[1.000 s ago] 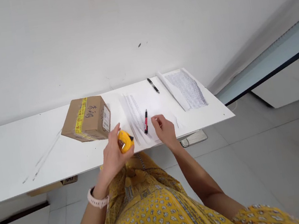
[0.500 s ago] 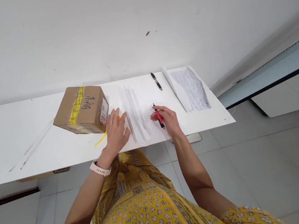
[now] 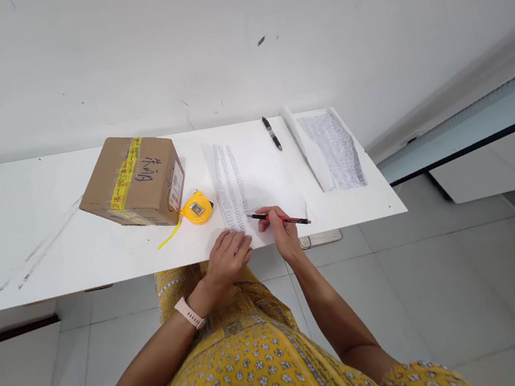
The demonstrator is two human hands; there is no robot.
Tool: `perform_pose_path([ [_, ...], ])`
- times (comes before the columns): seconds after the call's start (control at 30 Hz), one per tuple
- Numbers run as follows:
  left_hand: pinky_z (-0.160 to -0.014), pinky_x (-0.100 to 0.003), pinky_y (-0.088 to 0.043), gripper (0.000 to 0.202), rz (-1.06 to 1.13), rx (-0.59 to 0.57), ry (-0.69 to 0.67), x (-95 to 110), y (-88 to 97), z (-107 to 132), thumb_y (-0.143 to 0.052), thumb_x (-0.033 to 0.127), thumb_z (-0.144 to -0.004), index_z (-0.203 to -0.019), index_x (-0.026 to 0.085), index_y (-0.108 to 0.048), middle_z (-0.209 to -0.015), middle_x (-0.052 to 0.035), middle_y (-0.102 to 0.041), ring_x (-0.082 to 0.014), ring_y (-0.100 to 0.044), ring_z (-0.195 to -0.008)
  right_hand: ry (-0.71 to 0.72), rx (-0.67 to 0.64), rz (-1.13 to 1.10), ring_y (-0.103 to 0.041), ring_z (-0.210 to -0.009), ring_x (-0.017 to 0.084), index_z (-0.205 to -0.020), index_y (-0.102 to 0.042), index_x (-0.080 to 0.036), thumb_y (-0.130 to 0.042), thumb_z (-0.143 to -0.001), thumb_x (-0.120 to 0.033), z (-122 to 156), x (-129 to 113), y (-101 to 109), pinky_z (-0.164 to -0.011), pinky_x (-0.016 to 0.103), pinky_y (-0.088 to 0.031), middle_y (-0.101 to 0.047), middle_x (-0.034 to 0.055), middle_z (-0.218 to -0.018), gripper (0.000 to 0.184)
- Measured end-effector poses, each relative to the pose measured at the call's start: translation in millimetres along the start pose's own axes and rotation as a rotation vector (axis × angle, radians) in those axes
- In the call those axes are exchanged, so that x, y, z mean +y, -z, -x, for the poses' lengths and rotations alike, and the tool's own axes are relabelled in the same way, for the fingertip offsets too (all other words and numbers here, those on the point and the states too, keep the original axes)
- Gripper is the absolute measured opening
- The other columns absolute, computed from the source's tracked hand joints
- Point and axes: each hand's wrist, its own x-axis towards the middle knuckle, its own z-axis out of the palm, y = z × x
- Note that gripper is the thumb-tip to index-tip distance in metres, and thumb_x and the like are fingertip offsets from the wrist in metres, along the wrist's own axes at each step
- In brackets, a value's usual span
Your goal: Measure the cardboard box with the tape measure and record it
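My right hand [image 3: 278, 228] grips a red and black pen [image 3: 285, 218], its tip at the written columns on a sheet of paper [image 3: 264, 172]. Flat on the sheet's near edge rests my left hand [image 3: 230, 254], its fingers stretched out and nothing in them. A yellow tape measure [image 3: 198, 208] lies just beyond the left hand, with a short length of its yellow blade sticking out to the left. Next to it stands a taped cardboard box [image 3: 139, 178] with handwriting on top and a label on its right side.
A black pen [image 3: 272, 134] lies behind the sheet. To the right is a folded paper [image 3: 328, 150] covered with dense writing. The narrow white table [image 3: 53, 249] runs along a wall [image 3: 121, 58], and a glass panel [image 3: 470, 129] stands past its right end.
My left hand has moved off the tape measure to the paper's near edge, uncovering the tape measure. The right hand has lowered and turned the pen, bringing its tip to the written columns.
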Motion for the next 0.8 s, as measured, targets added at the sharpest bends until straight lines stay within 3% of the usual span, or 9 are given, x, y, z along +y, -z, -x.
perform_pose_path([
  [0.1, -0.098, -0.046, -0.054, 0.027, -0.031, -0.034, 0.022, 7, -0.6, 5, -0.06, 0.03, -0.097, -0.121, 0.02, -0.067, -0.117, -0.0126, -0.074, -0.0259, -0.069, -0.108, 0.013, -0.029, 0.009, -0.067, -0.088, 0.019, -0.111, -0.067, -0.024, -0.05, -0.097, -0.053, 0, 2, 0, -0.084, 0.035, -0.052, -0.072, 0.0042, -0.089, 0.037],
  [0.27, -0.1, -0.043, -0.052, 0.031, -0.109, -0.076, 0.023, 10, -5.0, 7, -0.059, 0.025, -0.098, -0.128, 0.025, -0.064, -0.13, -0.008, -0.07, -0.0242, -0.068, -0.111, -0.001, 0.008, 0.154, -0.053, -0.062, 0.014, -0.08, -0.058, -0.023, -0.065, -0.089, -0.05, -2, 2, 1, -0.061, 0.028, -0.045, -0.055, -0.0036, -0.065, 0.029],
  [0.33, -0.103, -0.044, -0.05, 0.034, -0.124, -0.094, 0.022, 10, -6.5, 8, -0.058, 0.021, -0.098, -0.131, 0.026, -0.063, -0.137, -0.0062, -0.067, -0.0238, -0.066, -0.114, 0.001, -0.004, 0.162, -0.051, -0.061, 0.013, -0.087, -0.057, -0.023, -0.062, -0.091, -0.049, -1, 1, 0, -0.059, 0.027, -0.043, -0.053, -0.0046, -0.065, 0.027],
  [0.43, -0.105, -0.045, -0.048, 0.038, -0.129, -0.131, 0.013, 9, -6.5, 10, -0.056, 0.018, -0.098, -0.134, 0.027, -0.061, -0.142, -0.0057, -0.063, -0.024, -0.065, -0.117, -0.015, -0.04, 0.101, -0.062, -0.073, 0.016, -0.101, -0.056, -0.024, -0.064, -0.09, -0.047, -1, -1, -2, -0.068, 0.03, -0.049, -0.064, -0.0009, -0.078, 0.027],
  [0.5, -0.105, -0.045, -0.048, 0.039, -0.122, -0.149, 0.005, 9, -5.7, 10, -0.055, 0.016, -0.098, -0.135, 0.026, -0.061, -0.144, -0.0059, -0.061, -0.0247, -0.064, -0.118, -0.051, -0.02, 0.087, -0.064, -0.073, 0.016, -0.094, -0.056, -0.023, -0.067, -0.087, -0.045, -1, -2, -5, -0.069, 0.031, -0.05, -0.066, 0.0005, -0.078, 0.026],
  [0.63, -0.107, -0.046, -0.048, 0.044, -0.066, -0.187, 0.035, 9, -5.3, 10, -0.055, 0.014, -0.097, -0.139, 0.027, -0.058, -0.144, -0.0062, -0.061, -0.0249, -0.063, -0.12, -0.012, 0.067, 0.241, -0.046, -0.054, 0.012, -0.066, -0.045, -0.024, -0.067, -0.083, -0.039, -4, -2, -9, -0.055, 0.027, -0.04, -0.046, -0.0062, -0.056, 0.032],
  [0.8, -0.108, -0.046, -0.046, 0.044, -0.052, -0.207, 0.04, 10, -6.7, 12, -0.054, 0.015, -0.097, -0.14, 0.027, -0.057, -0.145, -0.0058, -0.06, -0.025, -0.062, -0.121, 0.082, 0.088, 0.384, -0.036, -0.054, 0.012, -0.062, -0.038, -0.024, -0.061, -0.083, -0.033, -5, 0, -11, -0.052, 0.027, -0.034, -0.036, -0.007, -0.056, 0.032],
])
